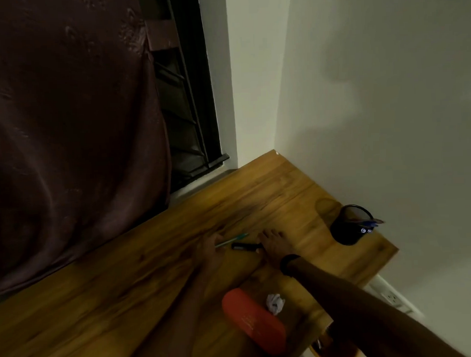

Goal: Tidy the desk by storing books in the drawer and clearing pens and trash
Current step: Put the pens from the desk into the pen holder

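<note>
On the wooden desk (105,305) lie a green pen (233,239) and a black marker (245,246), side by side. My left hand (211,247) touches the green pen's near end with its fingers closing on it. My right hand (273,244) rests on the black marker's right end, fingers spread flat. A black mesh pen cup (348,226) with blue pens in it stands at the desk's right edge. A crumpled white paper ball (275,303) lies near the front, beside a red case (252,320).
A dark brown curtain (65,131) hangs over the desk's back left. A window grille (187,99) shows behind it. White walls enclose the corner. A wall socket strip (393,298) sits below the desk's right side. A round brown object (333,349) stands under the front edge.
</note>
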